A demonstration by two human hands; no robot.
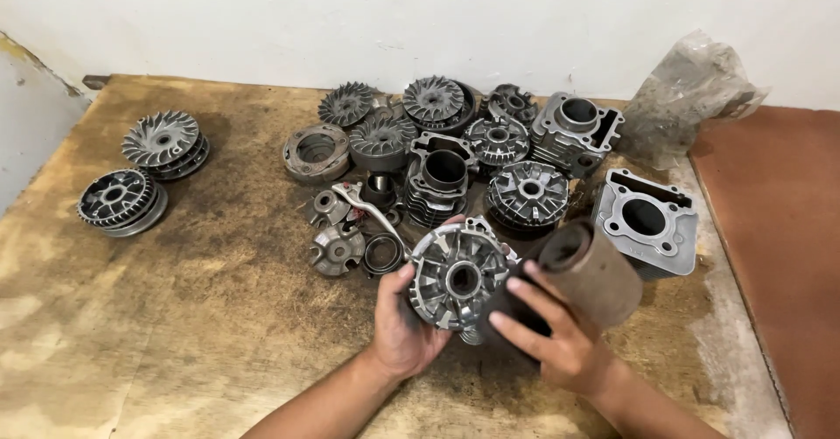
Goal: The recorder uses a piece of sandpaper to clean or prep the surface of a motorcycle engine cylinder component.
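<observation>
At the lower middle of the frame my left hand grips the finned metal disc, face up toward me, while my right hand clasps the rusty tube slanting toward the upper left.

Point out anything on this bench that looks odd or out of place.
Among the round metal engine parts, a crumpled plastic bag slumps against the wall at the back right, and a lone silver brake lever lies askew across the pile.

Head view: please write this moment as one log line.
left hand: holds finned metal disc | right hand: on rusty cylinder | wooden table
</observation>
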